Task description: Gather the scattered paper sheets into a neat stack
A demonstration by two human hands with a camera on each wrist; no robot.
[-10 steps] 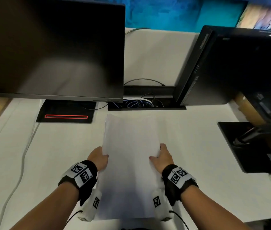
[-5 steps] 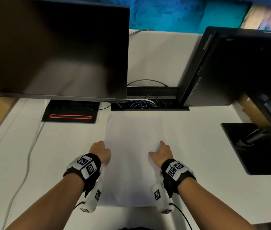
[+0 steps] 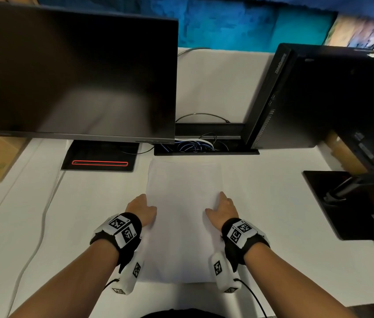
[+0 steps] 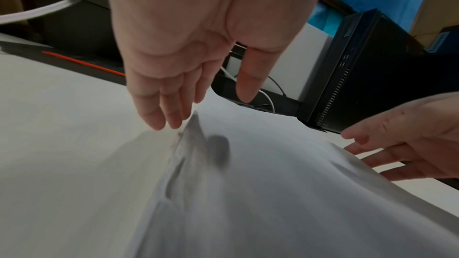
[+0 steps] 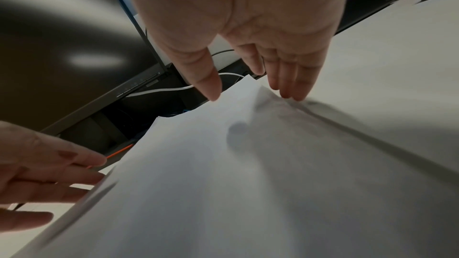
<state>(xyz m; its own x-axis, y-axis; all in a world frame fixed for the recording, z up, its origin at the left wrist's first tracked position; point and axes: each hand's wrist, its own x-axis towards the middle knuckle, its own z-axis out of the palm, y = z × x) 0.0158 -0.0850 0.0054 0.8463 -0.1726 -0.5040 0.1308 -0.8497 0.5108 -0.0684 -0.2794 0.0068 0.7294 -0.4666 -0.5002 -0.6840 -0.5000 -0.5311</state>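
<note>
While the paper stack [image 3: 182,216] lies flat on the white desk [image 3: 273,214], the left hand [image 3: 141,208] and right hand [image 3: 224,208] flank its long edges, fingers straight, gripping nothing.

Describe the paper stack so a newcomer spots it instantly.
Start at the big dark monitor on the white desk. In front of the cable tray beside its base lies the paper stack, between the left hand and right hand. It is the only loose white sheet pile.
</note>
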